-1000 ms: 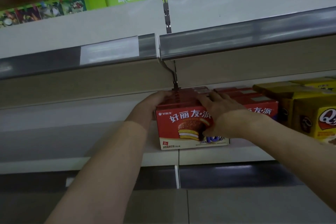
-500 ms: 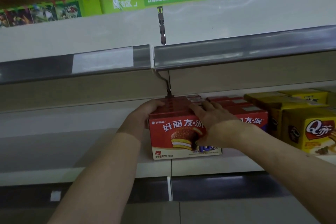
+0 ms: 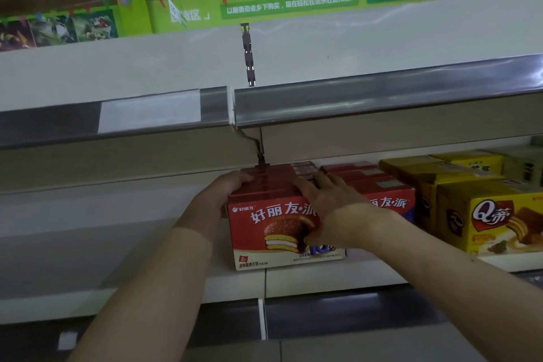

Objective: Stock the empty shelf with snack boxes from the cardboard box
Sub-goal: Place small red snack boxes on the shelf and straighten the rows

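The left hand (image 3: 226, 194) grips the red snack box (image 3: 273, 223) at nine o'clock, the right hand (image 3: 332, 209) clasps it at three, on the shelf (image 3: 132, 247).

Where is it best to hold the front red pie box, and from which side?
Probably its left end and top right corner, from the front: the red pie box stands at the shelf edge, left end free, while another red box crowds its right.

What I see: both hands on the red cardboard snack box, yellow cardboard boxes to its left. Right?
No: head view shows the yellow cardboard boxes to the right of the red cardboard snack box. Left hand and right hand are both on it.
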`<action>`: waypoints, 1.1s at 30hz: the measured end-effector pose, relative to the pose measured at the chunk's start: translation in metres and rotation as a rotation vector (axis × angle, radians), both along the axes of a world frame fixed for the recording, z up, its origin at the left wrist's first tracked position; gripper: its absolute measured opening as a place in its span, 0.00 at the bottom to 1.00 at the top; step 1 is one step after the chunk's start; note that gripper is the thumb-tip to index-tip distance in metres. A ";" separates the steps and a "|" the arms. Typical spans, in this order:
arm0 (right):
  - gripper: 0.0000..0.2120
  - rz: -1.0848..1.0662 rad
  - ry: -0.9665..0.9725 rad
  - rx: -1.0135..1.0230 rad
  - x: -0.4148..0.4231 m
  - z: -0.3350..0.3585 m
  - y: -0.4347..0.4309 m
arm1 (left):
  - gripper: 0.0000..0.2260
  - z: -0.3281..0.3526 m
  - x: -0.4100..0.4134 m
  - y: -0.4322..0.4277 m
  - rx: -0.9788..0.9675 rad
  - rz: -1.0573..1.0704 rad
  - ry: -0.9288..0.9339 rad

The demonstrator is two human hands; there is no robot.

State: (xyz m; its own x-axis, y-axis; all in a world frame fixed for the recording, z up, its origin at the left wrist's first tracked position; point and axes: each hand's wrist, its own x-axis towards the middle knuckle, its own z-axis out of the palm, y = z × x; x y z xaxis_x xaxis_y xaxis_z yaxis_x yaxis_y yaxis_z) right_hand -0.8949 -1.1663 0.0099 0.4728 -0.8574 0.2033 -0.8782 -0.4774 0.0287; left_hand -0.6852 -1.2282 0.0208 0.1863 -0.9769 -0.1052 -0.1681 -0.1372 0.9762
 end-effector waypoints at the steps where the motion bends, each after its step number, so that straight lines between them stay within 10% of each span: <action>1: 0.50 -0.003 0.002 -0.001 0.000 0.000 0.000 | 0.09 0.001 0.000 0.001 -0.002 0.000 -0.013; 24: 0.40 0.036 -0.017 -0.084 -0.019 -0.006 0.018 | 0.08 0.005 -0.023 0.070 -0.057 0.025 0.128; 28: 0.40 0.044 -0.017 -0.127 -0.020 -0.010 0.019 | 0.12 0.005 -0.035 0.078 -0.086 0.098 -0.063; 33: 0.41 0.048 -0.017 -0.134 -0.021 -0.011 0.019 | 0.15 0.001 -0.046 0.080 -0.304 0.229 -0.828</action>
State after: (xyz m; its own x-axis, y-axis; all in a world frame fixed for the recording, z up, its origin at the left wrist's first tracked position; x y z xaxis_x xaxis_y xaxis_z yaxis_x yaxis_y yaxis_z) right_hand -0.9160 -1.1473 -0.0012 0.5084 -0.7981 0.3233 -0.8551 -0.5122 0.0801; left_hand -0.7312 -1.1478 0.0220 0.2808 -0.8704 0.4045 -0.8317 -0.0103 0.5552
